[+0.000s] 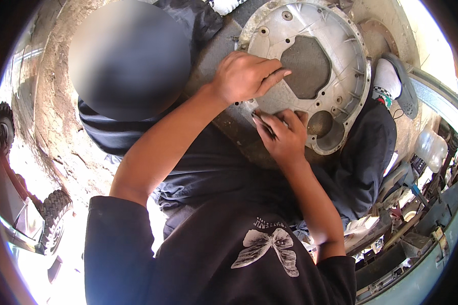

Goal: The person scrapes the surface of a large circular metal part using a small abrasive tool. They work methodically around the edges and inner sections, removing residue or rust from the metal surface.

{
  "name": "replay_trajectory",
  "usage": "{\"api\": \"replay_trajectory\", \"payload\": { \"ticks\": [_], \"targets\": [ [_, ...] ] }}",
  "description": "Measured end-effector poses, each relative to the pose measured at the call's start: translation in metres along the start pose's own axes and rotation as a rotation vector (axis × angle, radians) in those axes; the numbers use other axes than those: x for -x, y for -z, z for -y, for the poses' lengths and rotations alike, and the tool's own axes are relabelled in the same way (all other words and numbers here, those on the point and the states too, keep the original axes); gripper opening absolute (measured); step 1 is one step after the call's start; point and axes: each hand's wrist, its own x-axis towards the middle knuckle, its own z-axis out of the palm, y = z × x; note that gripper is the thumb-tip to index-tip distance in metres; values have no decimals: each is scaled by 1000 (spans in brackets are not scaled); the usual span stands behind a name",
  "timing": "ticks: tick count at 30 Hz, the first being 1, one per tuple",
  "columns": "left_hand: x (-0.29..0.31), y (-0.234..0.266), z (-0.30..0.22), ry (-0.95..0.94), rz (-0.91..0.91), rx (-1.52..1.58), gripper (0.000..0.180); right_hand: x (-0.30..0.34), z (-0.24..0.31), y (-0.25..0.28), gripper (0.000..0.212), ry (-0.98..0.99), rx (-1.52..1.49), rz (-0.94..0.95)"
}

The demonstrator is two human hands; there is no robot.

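- Head view: one round metal plate [320, 66] lies on the ground, between a seated person's legs.
- Left hand [247, 76] rests flat on the plate, fingers loosely bent, gripping nothing.
- Right hand [285, 134] pinches one thin dark tool [263, 124] at the plate's near rim.
- The tool's tip is hidden; two tyres [53, 218] are cut off at left.

top: black, short sleeves | print: pale butterfly on chest | forearms: bare
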Motion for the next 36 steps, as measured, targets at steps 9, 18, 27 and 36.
{"api": "replay_trajectory", "payload": {
  "ticks": [9, 18, 27, 36],
  "targets": [
    [2, 1, 7, -23, 55, -13, 23, 0, 3, -9, 23, -43, -73, -47],
    [-3, 1, 2, 26, 31, -13, 33, -5, 8, -14, 16, -103, -99, -96],
    [17, 8, -18, 70, 0, 6, 25, 23, 13, 6, 15, -335, -273, -50],
    [6, 49, -31, 236, -415, 53, 22, 28, 13, 19, 20, -453, -351, -120]
  ]
}}
